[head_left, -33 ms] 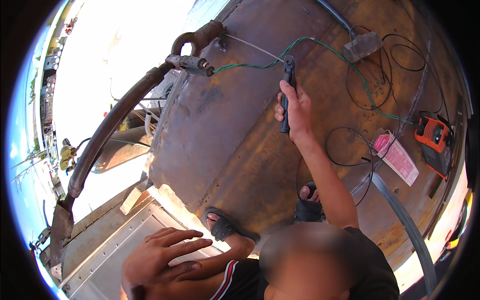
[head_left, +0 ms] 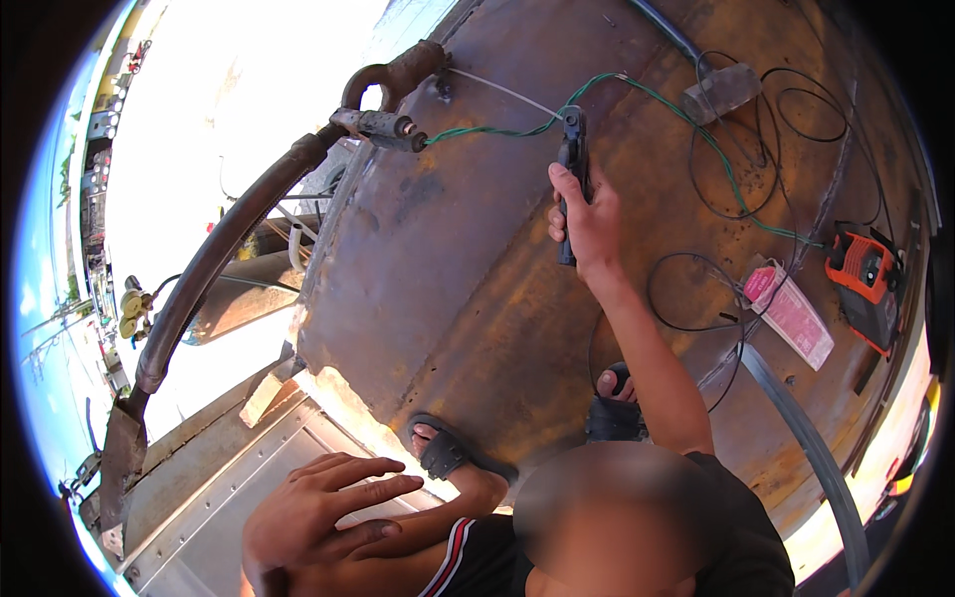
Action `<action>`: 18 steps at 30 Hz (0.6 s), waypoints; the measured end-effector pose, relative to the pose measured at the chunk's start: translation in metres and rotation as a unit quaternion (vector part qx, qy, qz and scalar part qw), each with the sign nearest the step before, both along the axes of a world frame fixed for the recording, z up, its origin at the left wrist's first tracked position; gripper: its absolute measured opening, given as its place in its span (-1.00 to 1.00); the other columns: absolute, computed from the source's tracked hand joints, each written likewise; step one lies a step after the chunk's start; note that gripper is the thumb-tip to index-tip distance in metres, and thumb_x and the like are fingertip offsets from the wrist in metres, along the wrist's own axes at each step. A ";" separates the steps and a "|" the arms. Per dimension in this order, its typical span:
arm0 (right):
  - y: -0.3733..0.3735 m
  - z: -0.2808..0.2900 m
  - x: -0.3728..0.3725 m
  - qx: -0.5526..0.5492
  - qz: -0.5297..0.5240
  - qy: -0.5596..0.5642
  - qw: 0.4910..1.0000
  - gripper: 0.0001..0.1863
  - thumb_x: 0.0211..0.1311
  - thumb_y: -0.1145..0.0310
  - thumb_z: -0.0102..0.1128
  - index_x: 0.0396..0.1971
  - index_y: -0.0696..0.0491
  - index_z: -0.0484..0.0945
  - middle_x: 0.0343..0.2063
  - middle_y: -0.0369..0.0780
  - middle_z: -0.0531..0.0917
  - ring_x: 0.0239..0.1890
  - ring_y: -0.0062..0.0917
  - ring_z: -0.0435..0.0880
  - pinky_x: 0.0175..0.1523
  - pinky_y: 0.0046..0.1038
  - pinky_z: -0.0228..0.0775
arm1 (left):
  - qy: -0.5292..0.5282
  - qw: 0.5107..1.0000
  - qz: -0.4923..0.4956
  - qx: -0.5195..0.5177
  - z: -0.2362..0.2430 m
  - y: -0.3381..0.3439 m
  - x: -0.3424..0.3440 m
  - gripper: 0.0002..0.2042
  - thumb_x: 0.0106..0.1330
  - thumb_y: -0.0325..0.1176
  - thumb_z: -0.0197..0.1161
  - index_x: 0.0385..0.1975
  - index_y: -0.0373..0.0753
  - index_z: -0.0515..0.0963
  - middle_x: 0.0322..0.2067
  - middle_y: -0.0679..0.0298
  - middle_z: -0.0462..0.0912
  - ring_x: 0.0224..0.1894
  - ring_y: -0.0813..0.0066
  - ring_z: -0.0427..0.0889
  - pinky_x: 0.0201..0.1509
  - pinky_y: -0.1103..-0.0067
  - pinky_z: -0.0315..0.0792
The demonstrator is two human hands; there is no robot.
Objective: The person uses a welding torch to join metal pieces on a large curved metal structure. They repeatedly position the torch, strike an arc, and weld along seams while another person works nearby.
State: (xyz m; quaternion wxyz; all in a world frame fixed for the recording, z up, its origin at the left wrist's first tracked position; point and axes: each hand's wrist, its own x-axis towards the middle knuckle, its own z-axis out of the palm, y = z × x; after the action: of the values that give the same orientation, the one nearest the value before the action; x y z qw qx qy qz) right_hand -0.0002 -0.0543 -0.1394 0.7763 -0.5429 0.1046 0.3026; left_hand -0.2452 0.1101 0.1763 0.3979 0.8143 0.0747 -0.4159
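My right hand is wrapped round a black welding electrode holder, its thumb along the side. From the holder's jaw a thin grey welding rod runs up and left to beside a rusty steel ring lug. I cannot tell whether its tip touches metal. My left hand hangs over my left leg at the lower left, fingers apart, holding nothing. A green twisted wire passes behind the holder and reaches a fitting with copper-coloured ends next to the lug.
My sandalled feet stand on a rusty steel plate. On the right are a hammer, looped black cable, a pink-and-white packet and an orange-and-black machine. A thick dark curved hose or bar crosses the left side.
The electrode holder has turned slightly in my right hand, and its jaw and the thumb have shifted a little left. My left hand has not moved.
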 end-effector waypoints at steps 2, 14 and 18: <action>0.003 -0.001 0.000 -0.099 0.017 -0.217 0.971 -0.47 0.29 0.12 0.50 0.12 0.08 0.54 -0.45 -0.34 0.56 -0.53 -0.70 0.56 -0.51 -0.54 0.39 | 0.000 1.000 0.000 -0.002 0.000 0.001 0.000 -0.45 0.32 -0.14 0.48 0.32 -0.09 0.61 0.20 0.08 0.67 0.13 0.01 0.70 0.23 0.23 0.53; 0.004 0.002 0.005 -0.059 0.035 -0.128 0.989 -0.38 0.26 0.11 0.53 0.21 0.08 0.53 -0.42 -0.37 0.60 -0.43 -0.70 0.59 -0.35 -0.53 0.48 | -0.001 1.000 -0.007 -0.004 -0.005 0.006 0.006 -0.46 0.35 -0.16 0.45 0.33 -0.10 0.60 0.20 0.06 0.67 0.14 0.01 0.70 0.22 0.23 0.53; -0.002 0.002 0.012 0.024 0.025 0.037 0.999 -0.54 0.38 0.18 0.44 0.11 0.12 0.54 -0.34 -0.36 0.61 -0.40 -0.67 0.60 -0.21 -0.49 0.56 | 0.000 1.000 -0.007 -0.009 -0.006 0.005 0.007 -0.46 0.36 -0.16 0.45 0.33 -0.11 0.59 0.20 0.05 0.67 0.14 0.00 0.70 0.22 0.23 0.53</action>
State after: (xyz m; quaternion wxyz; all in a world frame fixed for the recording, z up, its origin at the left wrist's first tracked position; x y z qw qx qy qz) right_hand 0.0117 -0.0564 -0.1373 0.7768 -0.5154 0.1125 0.3439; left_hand -0.2379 0.1155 0.1705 0.4022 0.8113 0.0647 -0.4192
